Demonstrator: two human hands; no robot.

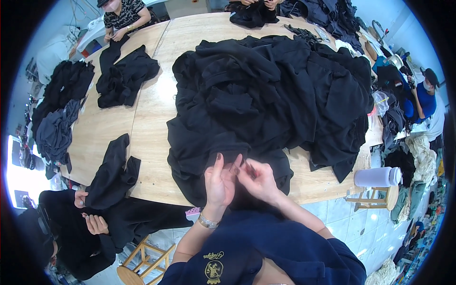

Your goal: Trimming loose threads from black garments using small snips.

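Observation:
A large heap of black garments (pixel 247 90) covers the table in front of me. At its near edge my left hand (pixel 221 184) is turned palm up, thumb raised and fingers stretched toward my right hand. My right hand (pixel 259 180) is beside it with curled fingers pressed together. A small reddish bit shows at its fingertips, too small to name. The two hands meet just below a ribbed black band (pixel 228 154) of the nearest garment. Black cloth lies under and behind both hands.
A pale lavender bottle (pixel 375 177) lies at the table's right edge above a wooden stool (pixel 387 197). Co-workers handle black cloth at near left and along the far side. Another wooden stool (pixel 147 256) stands at lower left. More garments (pixel 57 128) pile at left.

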